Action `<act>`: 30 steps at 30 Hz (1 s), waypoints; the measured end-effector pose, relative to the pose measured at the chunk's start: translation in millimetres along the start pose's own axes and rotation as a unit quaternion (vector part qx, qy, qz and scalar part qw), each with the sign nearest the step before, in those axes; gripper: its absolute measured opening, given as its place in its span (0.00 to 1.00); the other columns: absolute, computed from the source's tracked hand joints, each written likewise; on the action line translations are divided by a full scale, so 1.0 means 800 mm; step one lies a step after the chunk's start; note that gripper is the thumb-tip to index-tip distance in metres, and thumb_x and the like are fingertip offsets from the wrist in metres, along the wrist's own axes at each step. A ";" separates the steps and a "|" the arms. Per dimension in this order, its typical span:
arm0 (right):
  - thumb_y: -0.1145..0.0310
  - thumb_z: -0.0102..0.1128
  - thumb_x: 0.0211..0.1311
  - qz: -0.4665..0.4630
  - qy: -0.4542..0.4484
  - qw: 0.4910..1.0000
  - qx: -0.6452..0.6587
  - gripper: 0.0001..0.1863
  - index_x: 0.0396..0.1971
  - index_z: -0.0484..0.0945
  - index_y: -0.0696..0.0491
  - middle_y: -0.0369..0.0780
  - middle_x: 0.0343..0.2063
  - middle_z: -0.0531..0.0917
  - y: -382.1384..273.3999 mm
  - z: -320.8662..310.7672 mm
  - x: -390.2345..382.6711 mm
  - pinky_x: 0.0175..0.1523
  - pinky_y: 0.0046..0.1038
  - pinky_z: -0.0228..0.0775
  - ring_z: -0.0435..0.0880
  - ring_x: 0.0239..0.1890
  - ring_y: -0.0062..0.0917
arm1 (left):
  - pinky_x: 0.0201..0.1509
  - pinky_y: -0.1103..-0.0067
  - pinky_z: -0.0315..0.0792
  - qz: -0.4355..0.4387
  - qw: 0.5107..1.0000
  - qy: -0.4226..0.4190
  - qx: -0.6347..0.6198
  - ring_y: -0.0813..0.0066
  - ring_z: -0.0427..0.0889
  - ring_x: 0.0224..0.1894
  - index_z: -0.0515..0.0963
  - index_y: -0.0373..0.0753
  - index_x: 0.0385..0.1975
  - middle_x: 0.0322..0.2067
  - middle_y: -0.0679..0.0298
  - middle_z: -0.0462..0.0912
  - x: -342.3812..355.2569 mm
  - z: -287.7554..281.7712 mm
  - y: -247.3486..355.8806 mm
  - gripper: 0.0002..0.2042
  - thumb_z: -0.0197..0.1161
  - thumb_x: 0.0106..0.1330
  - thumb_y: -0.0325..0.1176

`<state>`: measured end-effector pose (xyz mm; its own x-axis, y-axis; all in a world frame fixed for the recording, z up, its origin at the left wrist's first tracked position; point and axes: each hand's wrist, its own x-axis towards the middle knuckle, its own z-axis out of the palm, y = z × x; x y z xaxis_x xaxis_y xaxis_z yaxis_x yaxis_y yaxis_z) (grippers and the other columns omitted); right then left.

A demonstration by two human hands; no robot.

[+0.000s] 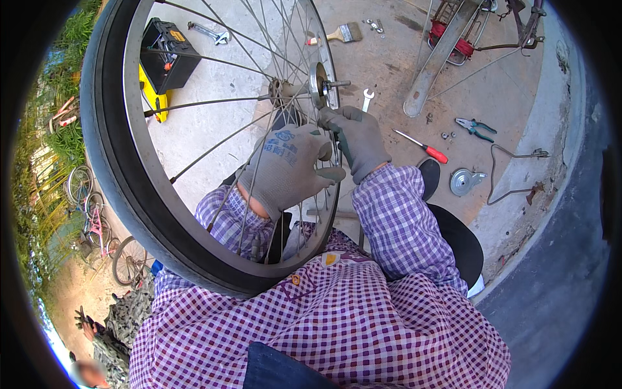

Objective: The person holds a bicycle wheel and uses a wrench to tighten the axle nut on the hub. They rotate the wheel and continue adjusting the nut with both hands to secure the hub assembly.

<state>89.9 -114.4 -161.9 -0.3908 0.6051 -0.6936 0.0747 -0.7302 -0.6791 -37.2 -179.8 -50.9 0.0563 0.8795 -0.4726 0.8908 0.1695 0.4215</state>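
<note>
A bicycle wheel (pixel 141 139) with a black tyre stands upright before me, leaning toward my chest. Its hub (pixel 282 93) carries a round metal disc (pixel 317 85) and a threaded axle that sticks out to the right. My left hand (pixel 285 165), in a grey glove with green fingertips, reaches in among the spokes below the hub. Its thumb and fingers are apart, with nothing seen between them. Just under the disc, my gloved right hand (pixel 356 139) has its fingers closed in a pinch near the spokes. Whatever lies between those fingertips is hidden.
On the concrete lie a paintbrush (pixel 345 33), pliers (pixel 476 128), a red-handled screwdriver (pixel 435 153), an open-end wrench (pixel 368 99), an adjustable wrench (pixel 211 32) and a round metal part (pixel 464 181). A black toolbox (pixel 170 58) sits left, a bicycle frame (pixel 447 48) far right. Someone in camouflage (pixel 129 318) is lower left.
</note>
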 end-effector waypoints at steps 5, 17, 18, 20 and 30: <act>0.63 0.70 0.66 -0.008 -0.012 1.000 0.026 0.16 0.40 0.87 0.64 0.41 0.32 0.88 -0.004 0.001 -0.003 0.43 0.26 0.76 0.85 0.34 0.22 | 0.35 0.69 0.72 -0.004 1.000 -0.010 -0.022 0.65 0.80 0.30 0.81 0.37 0.31 0.30 0.60 0.81 0.004 -0.006 0.008 0.19 0.81 0.55 0.46; 0.66 0.71 0.65 0.021 -0.025 0.997 0.067 0.15 0.41 0.84 0.64 0.40 0.31 0.87 -0.015 -0.009 0.008 0.33 0.23 0.77 0.85 0.28 0.21 | 0.36 0.68 0.72 0.016 1.000 0.000 -0.011 0.59 0.80 0.32 0.76 0.40 0.29 0.29 0.60 0.79 0.021 0.002 0.009 0.17 0.81 0.52 0.38; 0.66 0.71 0.65 0.015 -0.024 0.997 0.072 0.15 0.41 0.84 0.64 0.40 0.31 0.87 -0.015 -0.010 0.010 0.33 0.23 0.77 0.85 0.28 0.22 | 0.36 0.68 0.72 0.020 1.000 -0.017 -0.015 0.59 0.81 0.32 0.76 0.40 0.29 0.29 0.60 0.79 0.023 0.001 0.009 0.17 0.80 0.52 0.38; 0.67 0.71 0.65 0.009 -0.021 0.997 0.079 0.15 0.42 0.83 0.65 0.41 0.31 0.87 -0.016 -0.012 0.013 0.33 0.24 0.78 0.86 0.29 0.23 | 0.37 0.68 0.72 0.033 0.999 -0.027 -0.018 0.60 0.81 0.32 0.76 0.41 0.30 0.29 0.60 0.79 0.026 0.000 0.011 0.16 0.80 0.53 0.37; 0.59 0.71 0.67 0.045 -0.087 0.995 0.000 0.20 0.44 0.83 0.63 0.40 0.32 0.88 -0.045 -0.032 0.010 0.31 0.24 0.79 0.87 0.29 0.22 | 0.40 0.70 0.77 0.021 0.999 -0.006 -0.031 0.62 0.86 0.36 0.83 0.41 0.43 0.34 0.59 0.85 0.022 -0.006 0.019 0.16 0.78 0.58 0.37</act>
<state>108.1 -75.4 -149.0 -0.5350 0.4730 -0.7000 0.1166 -0.7793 -0.6158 -25.1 -159.5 -49.1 0.0985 0.8813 -0.4621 0.8581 0.1599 0.4879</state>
